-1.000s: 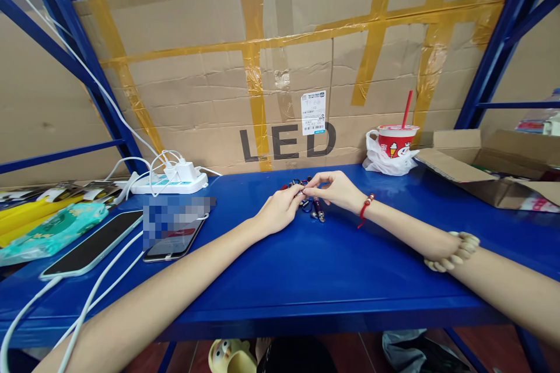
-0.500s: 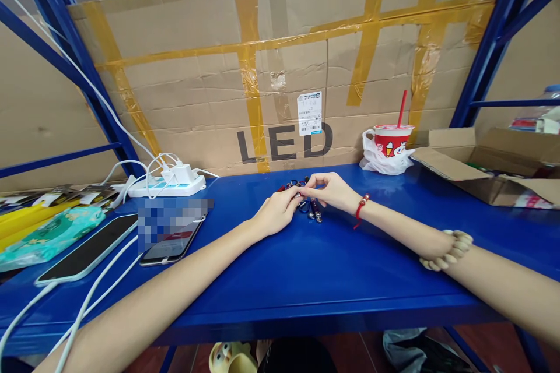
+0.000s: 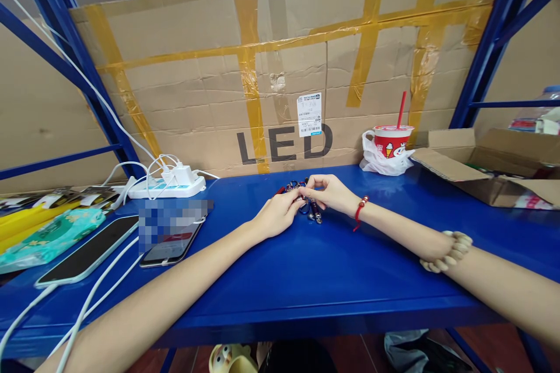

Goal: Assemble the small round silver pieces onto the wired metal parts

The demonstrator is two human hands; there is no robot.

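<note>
A small bunch of keychains [image 3: 315, 213], with metal clasps, a dark blue loop and dark red parts, lies on the blue shelf at the centre. My left hand [image 3: 276, 211] is closed around its left side, thumb and fingers pinched together. From the right, my right hand [image 3: 329, 191] pinches the same bunch with thumb and forefinger, its fingertips meeting those of my left hand. Much of the bunch is hidden beneath my fingers, so I cannot tell which part each hand grips. A metal end hangs out below my right fingers.
Left of my arms lie two phones [image 3: 87, 252] with white cables and a white power strip [image 3: 186, 186]. A red drink cup [image 3: 391, 141] in a plastic bag stands back right, beside an open cardboard box [image 3: 455, 164]. A taped cardboard sheet [image 3: 196, 99] walls the back.
</note>
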